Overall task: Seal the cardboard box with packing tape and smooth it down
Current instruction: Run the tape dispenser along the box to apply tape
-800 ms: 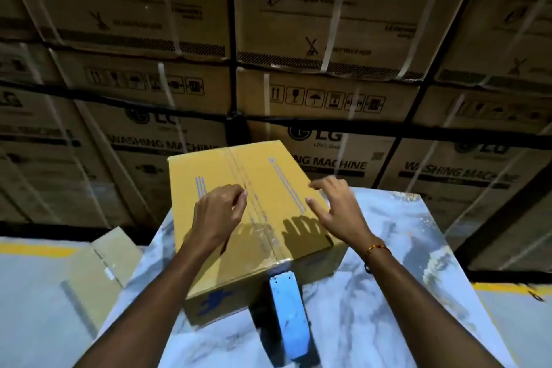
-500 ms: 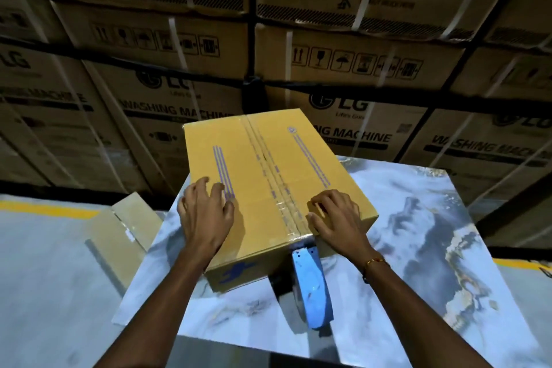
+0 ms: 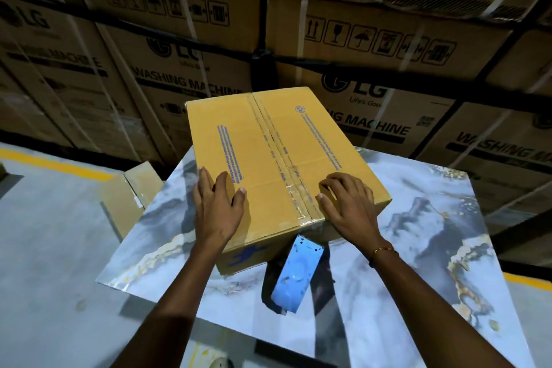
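Both hands, left hand (image 3: pixel 217 212) and right hand (image 3: pixel 348 206), press fingers spread and flat, gripping nothing, on the stiff yellow cardboard box (image 3: pixel 277 158) atop the marbled worktop (image 3: pixel 418 248); its clear tape (image 3: pixel 283 158) likely smooths best along the centre seam.

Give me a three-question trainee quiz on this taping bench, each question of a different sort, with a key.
1. True or false: the left hand is holding the blue tape dispenser.
2. Where does the clear tape strip run on the yellow box? A) along the centre seam of the top; B) around the box's sides; C) across one corner.
3. Fill in: the right hand rests on the box top just to the ____ of the tape.

Key: 1 false, it lies on the marble table; 2 A; 3 right.
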Action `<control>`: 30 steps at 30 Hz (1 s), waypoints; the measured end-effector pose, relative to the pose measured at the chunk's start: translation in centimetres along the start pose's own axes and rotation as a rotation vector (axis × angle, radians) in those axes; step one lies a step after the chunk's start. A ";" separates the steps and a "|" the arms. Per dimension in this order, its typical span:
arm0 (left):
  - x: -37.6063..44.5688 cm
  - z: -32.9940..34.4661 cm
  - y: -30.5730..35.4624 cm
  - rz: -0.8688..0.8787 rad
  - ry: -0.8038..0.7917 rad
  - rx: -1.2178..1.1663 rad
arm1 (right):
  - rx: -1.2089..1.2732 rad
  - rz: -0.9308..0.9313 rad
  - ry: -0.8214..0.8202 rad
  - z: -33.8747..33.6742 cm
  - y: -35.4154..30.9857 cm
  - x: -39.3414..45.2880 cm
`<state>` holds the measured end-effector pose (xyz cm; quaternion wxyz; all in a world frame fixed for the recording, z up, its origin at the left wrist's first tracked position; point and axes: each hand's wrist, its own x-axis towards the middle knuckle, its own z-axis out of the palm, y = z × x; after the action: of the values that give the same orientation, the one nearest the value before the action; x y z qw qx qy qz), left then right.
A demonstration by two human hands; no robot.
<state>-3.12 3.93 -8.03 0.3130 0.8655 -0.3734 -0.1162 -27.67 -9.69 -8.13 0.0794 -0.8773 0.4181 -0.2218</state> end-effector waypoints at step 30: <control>-2.6 4.8 7.2 0.679 -0.443 0.516 | 0.154 -0.226 0.548 4.5 5.1 -1.3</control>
<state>-11.14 -0.11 -7.34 0.0211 0.6984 -0.7094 -0.0927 -29.91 -12.12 -14.20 0.0045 -0.8172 0.3056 -0.4886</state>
